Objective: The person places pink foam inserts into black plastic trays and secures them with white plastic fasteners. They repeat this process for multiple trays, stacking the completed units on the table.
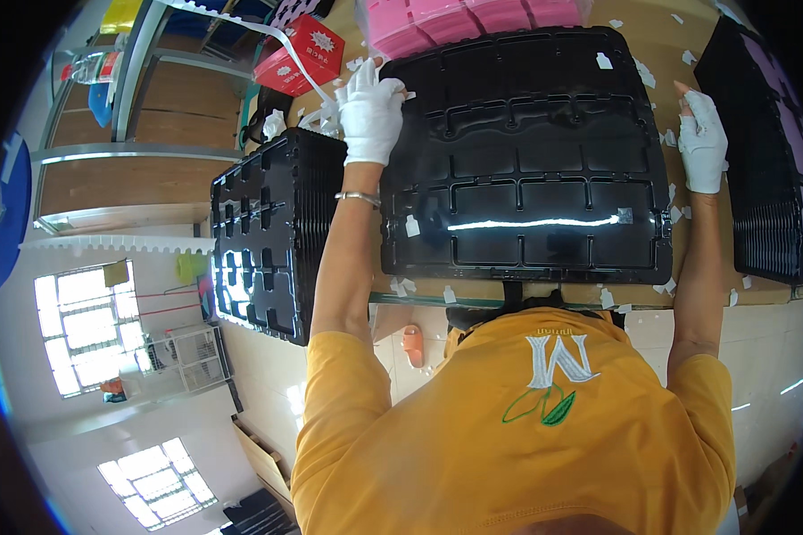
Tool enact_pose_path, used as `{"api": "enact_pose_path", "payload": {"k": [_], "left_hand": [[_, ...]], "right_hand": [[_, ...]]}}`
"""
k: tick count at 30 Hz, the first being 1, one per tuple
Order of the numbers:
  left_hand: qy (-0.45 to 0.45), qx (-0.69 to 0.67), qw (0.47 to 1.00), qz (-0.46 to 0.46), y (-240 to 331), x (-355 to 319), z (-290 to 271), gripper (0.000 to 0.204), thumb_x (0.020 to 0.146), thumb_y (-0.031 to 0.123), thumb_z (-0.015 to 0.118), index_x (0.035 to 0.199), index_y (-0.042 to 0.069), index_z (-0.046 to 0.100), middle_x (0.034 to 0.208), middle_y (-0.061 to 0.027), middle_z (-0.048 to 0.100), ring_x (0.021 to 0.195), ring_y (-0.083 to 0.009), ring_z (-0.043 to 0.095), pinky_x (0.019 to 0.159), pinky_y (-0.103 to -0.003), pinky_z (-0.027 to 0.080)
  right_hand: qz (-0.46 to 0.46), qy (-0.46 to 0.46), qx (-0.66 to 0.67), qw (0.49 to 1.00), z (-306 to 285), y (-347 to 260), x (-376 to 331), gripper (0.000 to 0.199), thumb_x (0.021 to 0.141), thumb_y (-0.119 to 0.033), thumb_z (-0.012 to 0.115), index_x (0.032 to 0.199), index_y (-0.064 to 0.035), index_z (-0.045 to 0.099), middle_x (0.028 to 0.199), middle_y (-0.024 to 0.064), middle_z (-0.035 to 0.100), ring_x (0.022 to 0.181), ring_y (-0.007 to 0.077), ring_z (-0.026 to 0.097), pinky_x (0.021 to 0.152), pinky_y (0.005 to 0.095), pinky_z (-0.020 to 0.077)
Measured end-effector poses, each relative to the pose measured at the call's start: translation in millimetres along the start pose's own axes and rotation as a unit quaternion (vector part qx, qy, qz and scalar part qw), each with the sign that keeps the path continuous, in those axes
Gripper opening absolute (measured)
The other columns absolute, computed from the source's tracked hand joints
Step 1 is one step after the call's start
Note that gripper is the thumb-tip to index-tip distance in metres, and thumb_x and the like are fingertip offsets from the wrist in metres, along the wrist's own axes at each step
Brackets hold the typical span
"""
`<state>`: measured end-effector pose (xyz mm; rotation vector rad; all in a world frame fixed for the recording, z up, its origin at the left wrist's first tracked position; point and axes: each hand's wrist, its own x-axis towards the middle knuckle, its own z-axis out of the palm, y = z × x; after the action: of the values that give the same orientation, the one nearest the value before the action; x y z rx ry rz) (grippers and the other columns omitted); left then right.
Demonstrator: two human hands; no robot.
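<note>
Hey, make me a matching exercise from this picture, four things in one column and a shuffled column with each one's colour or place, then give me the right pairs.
Column one
1. Left hand
2. Slipper
3. Right hand
4. Box with white starburst marks

Column two
A. Red
B. Off the right side of the big black tray
C. Orange
D. At the left edge of the big black tray

Right pairs: 1-D, 2-C, 3-B, 4-A
</note>
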<state>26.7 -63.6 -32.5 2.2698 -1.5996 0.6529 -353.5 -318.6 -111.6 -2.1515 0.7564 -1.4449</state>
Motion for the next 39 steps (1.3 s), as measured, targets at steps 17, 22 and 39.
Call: {"api": "enact_pose_path", "payload": {"k": [17, 22, 39], "left_hand": [[-0.056, -0.239, 0.968, -0.057, -28.4, 12.3, 32.2, 0.018, 0.07, 0.015, 0.072, 0.086, 0.007, 0.072, 0.134, -0.0178, 0.053, 0.121, -0.0368, 0.051, 0.102, -0.043, 0.04], [0.037, -0.009, 0.998, 0.057, -4.0, 7.4, 10.7, 0.012, 0.07, 0.01, 0.069, 0.082, 0.01, 0.071, 0.129, -0.0171, 0.055, 0.118, -0.0335, 0.052, 0.107, -0.047, 0.032], [-0.1, -0.029, 0.993, 0.05, -17.6, 24.2, 3.8, 0.017, 0.075, 0.019, 0.069, 0.089, 0.009, 0.071, 0.104, -0.007, 0.063, 0.103, -0.0305, 0.058, 0.09, -0.041, 0.046]], "right_hand": [[0.018, -0.036, -0.025, 0.999, -0.4, 6.9, -3.5, 0.025, 0.091, 0.001, 0.053, 0.114, -0.0001, 0.063, 0.111, 0.0072, 0.064, 0.107, 0.0178, 0.059, 0.096, 0.0259, 0.0423], [0.015, -0.025, -0.024, 0.999, -3.8, 1.9, -2.0, 0.025, 0.092, 0.001, 0.053, 0.115, -0.0012, 0.063, 0.106, 0.0043, 0.064, 0.094, 0.0147, 0.059, 0.087, 0.0229, 0.0444], [0.011, -0.044, -0.017, 0.999, -0.1, 3.2, -2.3, 0.026, 0.09, 0.003, 0.052, 0.113, 0.0005, 0.063, 0.111, 0.0088, 0.063, 0.106, 0.0199, 0.06, 0.095, 0.0272, 0.0434]]}}
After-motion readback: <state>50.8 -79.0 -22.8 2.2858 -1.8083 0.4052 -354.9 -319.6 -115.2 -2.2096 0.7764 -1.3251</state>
